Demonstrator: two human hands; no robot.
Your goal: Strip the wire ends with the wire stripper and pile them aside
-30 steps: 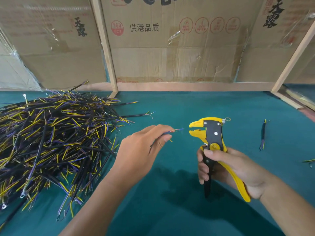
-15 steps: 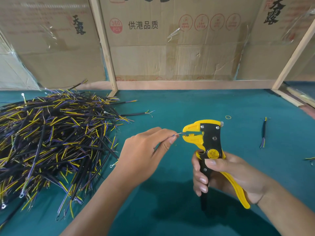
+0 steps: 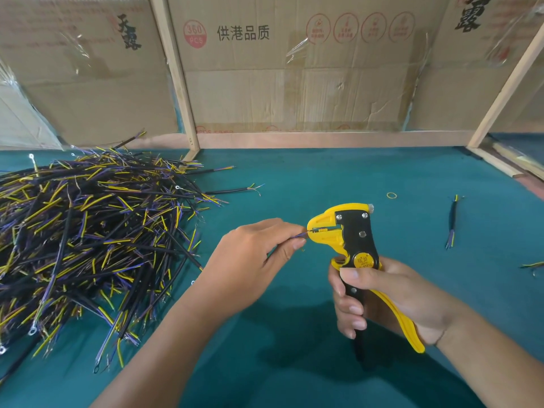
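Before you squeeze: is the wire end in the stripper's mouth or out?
In: the wire end pinched by the left hand reaches into the wire stripper.

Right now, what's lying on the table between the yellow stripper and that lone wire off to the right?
In the head view, only a small yellow rubber band lies between the stripper and the lone wire; the rest is bare green mat.

Flattened cardboard boxes (image 3: 294,83) printed with red and black Chinese characters are lining the back, held behind pale wooden battens (image 3: 176,75). A teal felt table (image 3: 309,178) is stretching below, with clear tape (image 3: 297,48) peeling off the cardboard.
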